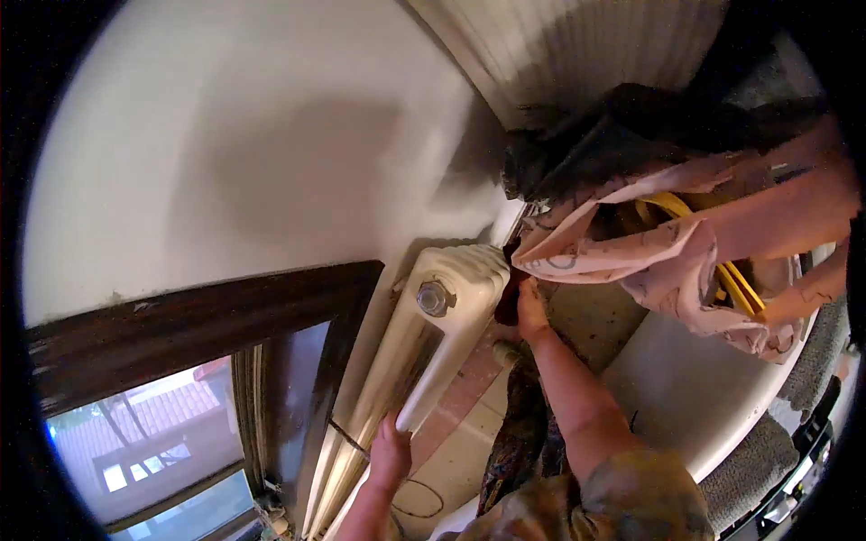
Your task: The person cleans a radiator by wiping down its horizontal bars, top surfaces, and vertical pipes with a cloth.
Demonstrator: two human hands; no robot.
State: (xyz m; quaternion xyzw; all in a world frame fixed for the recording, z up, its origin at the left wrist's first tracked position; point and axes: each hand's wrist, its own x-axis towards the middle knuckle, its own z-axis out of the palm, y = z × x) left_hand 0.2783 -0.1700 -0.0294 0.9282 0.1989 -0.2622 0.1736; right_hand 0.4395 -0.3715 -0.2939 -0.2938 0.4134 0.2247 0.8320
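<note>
A cream column radiator runs along the wall, with a large hex plug on its end. My left hand is closed around the radiator's outer column, low in the view. Farther up, my right hand reaches down beside the radiator's end, under the edge of a pink printed fabric bag. Its fingers look curled against a dark reddish thing, whose kind I cannot make out. Part of that hand is in shadow. A thin dark cord or wire crosses the radiator near my left hand.
A dark wooden window frame stands at the left. Yellow strips show inside the pink bag. Black cloth hangs above it. A white curved surface and grey textured cloth lie at the right. A wire loop rests below.
</note>
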